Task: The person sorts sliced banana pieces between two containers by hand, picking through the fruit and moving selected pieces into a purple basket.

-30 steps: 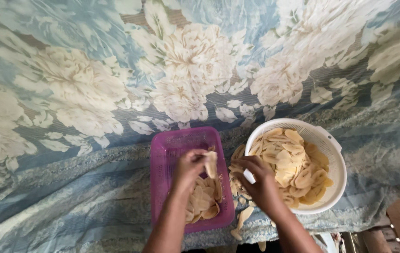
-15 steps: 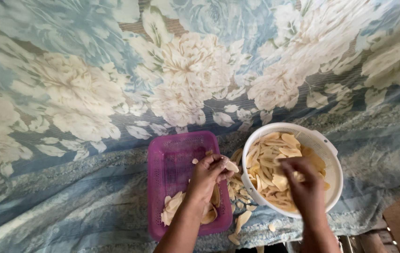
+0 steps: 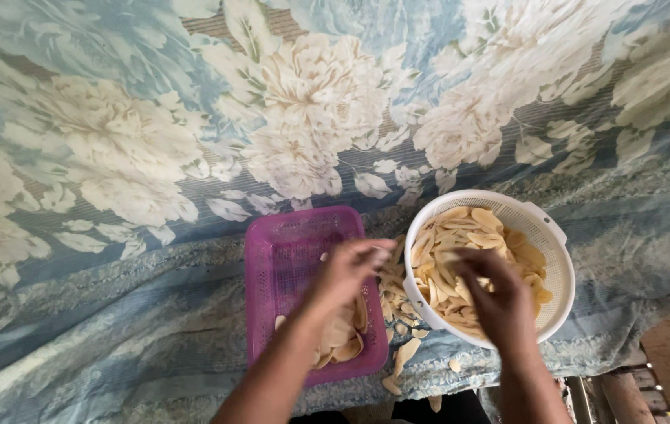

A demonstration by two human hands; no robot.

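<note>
Two hands work at once over a flowered blue cloth (image 3: pixel 115 157), and we judge the job goes best when each slice is lifted singly from the heap, held lightly so it does not snap, and laid flat rather than dropped. Our right hand (image 3: pixel 500 302) reaches into the round white colander (image 3: pixel 559 259), fingers curled down among the pale yellow slices (image 3: pixel 468 228) piled there; whether it has closed on one we cannot tell, since the back of the hand hides the fingertips. Our left hand (image 3: pixel 347 271) hovers over the right edge of the purple rectangular basket (image 3: pixel 288 243), fingers loosely spread and blurred, so we cannot say if a slice is pinched between them. More slices lie at the basket's near end, and loose slices (image 3: pixel 398 302) sit scattered on the cloth between the two containers.
</note>
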